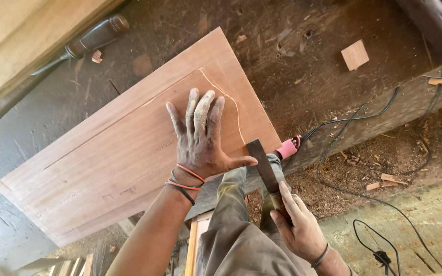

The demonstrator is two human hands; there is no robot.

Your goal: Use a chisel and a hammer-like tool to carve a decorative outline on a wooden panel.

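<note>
Reddish-brown wooden board [129,148] lies flat on the dusty workbench [292,66], running from 8 o'clock up to 1 o'clock, with a pale curved line scored near its right end. Left hand [200,138] presses flat on that end, fingers spread, pointing to 12 o'clock. Right hand [297,225], at 5 o'clock of the board, is closed around a flat dark blade [263,164] whose tip meets the board's lower right edge. Pink-ended black cable [333,128] lies at 3 o'clock. Dark-handled chisel [85,43] rests at 11 o'clock; small wood offcut [355,54] at 1 o'clock.
</note>
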